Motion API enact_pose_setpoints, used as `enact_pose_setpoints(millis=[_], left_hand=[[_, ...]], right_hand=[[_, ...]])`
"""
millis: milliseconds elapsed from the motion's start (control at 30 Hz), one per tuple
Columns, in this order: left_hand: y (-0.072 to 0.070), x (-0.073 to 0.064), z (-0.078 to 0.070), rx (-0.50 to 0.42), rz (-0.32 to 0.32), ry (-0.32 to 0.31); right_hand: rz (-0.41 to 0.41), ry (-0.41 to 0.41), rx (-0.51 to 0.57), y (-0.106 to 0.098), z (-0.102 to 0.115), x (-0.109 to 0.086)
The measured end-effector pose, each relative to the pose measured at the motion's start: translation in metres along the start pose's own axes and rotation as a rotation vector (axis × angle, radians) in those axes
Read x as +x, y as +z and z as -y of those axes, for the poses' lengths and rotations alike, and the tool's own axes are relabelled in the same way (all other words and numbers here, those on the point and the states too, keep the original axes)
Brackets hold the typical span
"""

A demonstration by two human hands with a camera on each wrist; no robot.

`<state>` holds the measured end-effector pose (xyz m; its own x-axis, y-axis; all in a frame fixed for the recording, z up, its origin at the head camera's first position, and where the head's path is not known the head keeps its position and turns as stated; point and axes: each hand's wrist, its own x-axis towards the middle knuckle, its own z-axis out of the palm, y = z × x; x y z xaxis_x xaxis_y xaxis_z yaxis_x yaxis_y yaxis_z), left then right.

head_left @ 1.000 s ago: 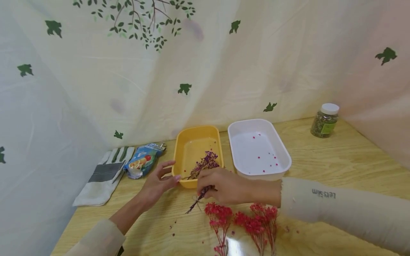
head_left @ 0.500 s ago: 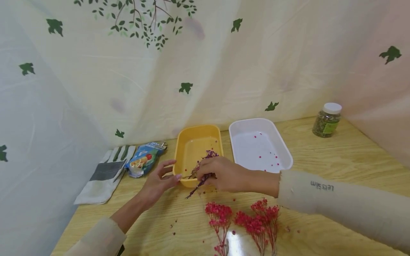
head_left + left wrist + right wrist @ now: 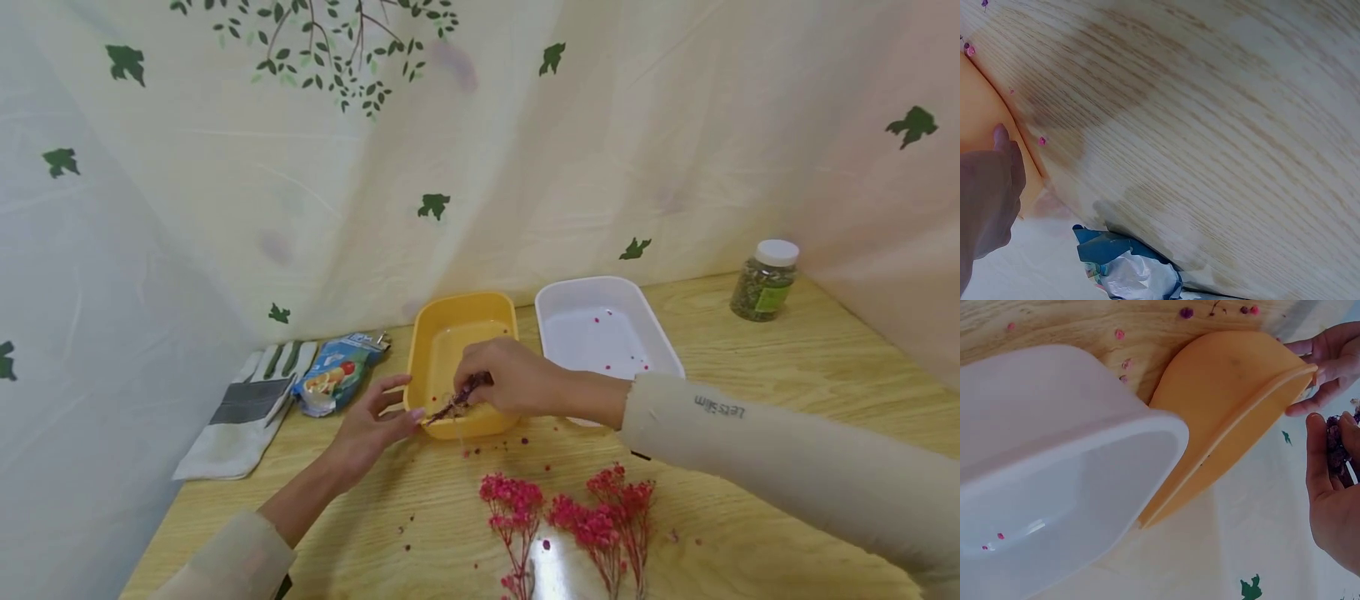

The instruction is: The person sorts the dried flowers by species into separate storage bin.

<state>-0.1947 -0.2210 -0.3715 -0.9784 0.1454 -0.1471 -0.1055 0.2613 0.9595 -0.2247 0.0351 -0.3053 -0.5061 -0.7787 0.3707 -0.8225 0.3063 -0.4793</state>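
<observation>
In the head view my right hand (image 3: 498, 375) grips a small bunch of dried purple flowers (image 3: 457, 404) over the near part of a yellow plastic basin (image 3: 420, 333). The stems point toward the basin's near-left corner, and a thin string hangs from them. In the right wrist view the purple flower heads (image 3: 1337, 447) sit between fingers and thumb. My left hand (image 3: 375, 425) touches that near-left corner, fingers spread and fairly straight along the outside. Seen from the left wrist, its fingers (image 3: 1013, 169) lie against the basin's wall.
A white basin (image 3: 547, 333) with scattered red bits stands right of the yellow one. Red dried flowers (image 3: 596, 521) lie in front. At left are a glove (image 3: 247, 408) and a blue snack bag (image 3: 337, 375); a jar (image 3: 765, 283) stands at far right.
My right hand has moved up and farther over the yellow basin with the purple flowers, whose heads are now mostly hidden. More bits lie on the table below. My left hand has stayed put.
</observation>
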Motion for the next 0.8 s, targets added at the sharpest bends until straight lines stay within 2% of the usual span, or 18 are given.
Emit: enact_pose_setpoints(millis=[167,467,633,800], left_hand=[[0.000,0.000,0.000,0.007,-0.005,0.000],[0.000,0.000,0.001,0.005,-0.011,-0.001],[0.000,0.001,0.002,0.004,-0.011,-0.001],[-0.001,0.001,0.002,0.012,-0.006,0.004]], right_hand=[[0.000,0.018,-0.054,-0.004,-0.010,0.011],[0.102,0.099,-0.170,-0.002,-0.026,0.023],[0.149,0.120,-0.175,0.000,-0.031,0.026],[0.190,0.201,-0.143,-0.002,-0.034,0.025]])
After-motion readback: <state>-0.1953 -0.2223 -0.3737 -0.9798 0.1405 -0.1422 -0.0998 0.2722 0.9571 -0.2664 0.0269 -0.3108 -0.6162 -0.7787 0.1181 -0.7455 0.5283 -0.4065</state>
